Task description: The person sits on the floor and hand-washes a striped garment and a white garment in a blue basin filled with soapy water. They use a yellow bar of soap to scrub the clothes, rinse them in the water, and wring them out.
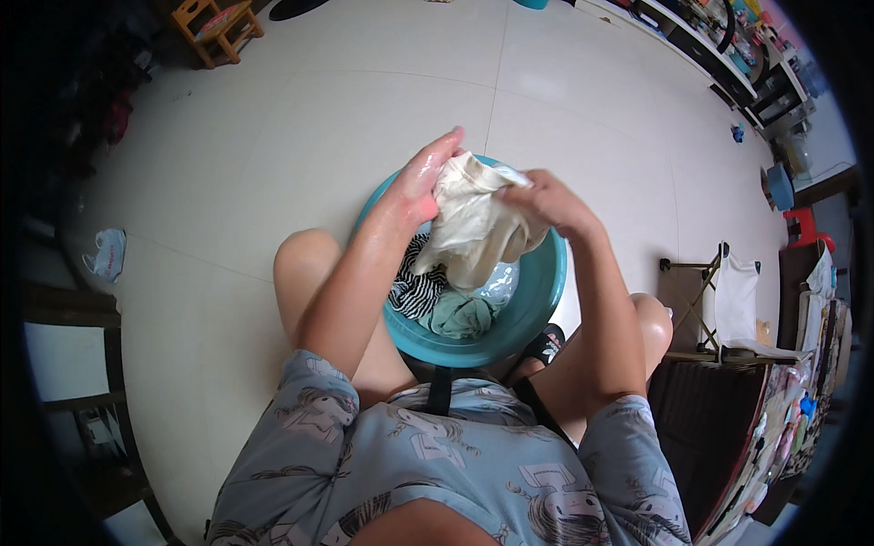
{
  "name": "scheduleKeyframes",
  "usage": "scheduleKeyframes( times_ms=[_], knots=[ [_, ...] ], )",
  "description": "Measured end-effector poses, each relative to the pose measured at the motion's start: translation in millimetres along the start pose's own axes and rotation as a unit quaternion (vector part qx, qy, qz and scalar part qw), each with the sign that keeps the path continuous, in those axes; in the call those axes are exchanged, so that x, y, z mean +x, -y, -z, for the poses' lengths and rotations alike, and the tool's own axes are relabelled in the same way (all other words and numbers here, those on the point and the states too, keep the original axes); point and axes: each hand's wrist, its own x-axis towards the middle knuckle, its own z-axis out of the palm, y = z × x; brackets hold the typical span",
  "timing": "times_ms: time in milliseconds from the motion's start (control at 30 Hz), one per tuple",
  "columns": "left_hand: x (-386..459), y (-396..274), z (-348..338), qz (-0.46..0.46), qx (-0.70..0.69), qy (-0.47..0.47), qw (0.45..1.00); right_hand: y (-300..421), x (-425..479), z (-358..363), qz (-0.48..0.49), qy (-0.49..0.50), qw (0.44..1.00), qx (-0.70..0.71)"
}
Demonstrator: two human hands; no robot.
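A wet cream-white cloth garment [471,211] hangs bunched between my two hands, over a turquoise plastic basin [546,300] on the floor between my knees. My left hand [427,174] is wet and holds the garment's left edge, thumb side up. On the opposite edge, my right hand [546,198] grips the cloth and looks slightly blurred. Inside the basin lie a black-and-white striped cloth [414,290] and a pale green cloth [463,315]. Soapy water [504,281] shows at their right. The garment hides the middle of the basin.
Pale floor tiles [307,136] surround the basin. A small wooden chair [218,31] stands at the far left, and a plastic bag [109,254] lies on the left. To the right are a folding chair [730,300], a red plastic stool [808,228] and a blue bin [780,187].
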Motion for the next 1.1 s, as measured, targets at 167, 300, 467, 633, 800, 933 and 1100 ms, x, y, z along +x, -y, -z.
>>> scheduleKeyframes(
  times_ms=[167,300,467,633,800,933,1100],
  knots=[
    [-35.7,-10.2,-28.7,-0.04,0.33,0.045,0.942,15.8,-13.2,17.8,0.109,-0.095,0.963,0.228],
    [-31.3,0.0,-10.8,-0.183,0.291,0.014,0.939,20.8,-11.5,4.2,0.087,-0.151,0.932,0.318],
    [3.1,36.7,-14.6,-0.228,0.043,-0.131,0.964,20.0,4.1,-65.8,0.231,-0.288,0.903,0.22],
    [34.7,73.1,34.4,-0.098,-0.236,0.257,0.932,-2.3,13.0,-113.9,0.285,-0.321,0.865,-0.261],
    [23.7,65.7,-44.6,-0.091,-0.147,-0.101,0.98,-12.5,34.3,-71.8,0.201,-0.477,0.849,-0.104],
    [37.3,71.8,74.1,-0.136,-0.227,0.233,0.936,-12.9,15.4,-129.6,0.304,-0.315,0.876,-0.2],
    [25.6,74.8,-52.8,-0.081,-0.129,-0.186,0.971,-23.8,30.1,-63.7,0.177,-0.465,0.862,-0.097]
  ],
)
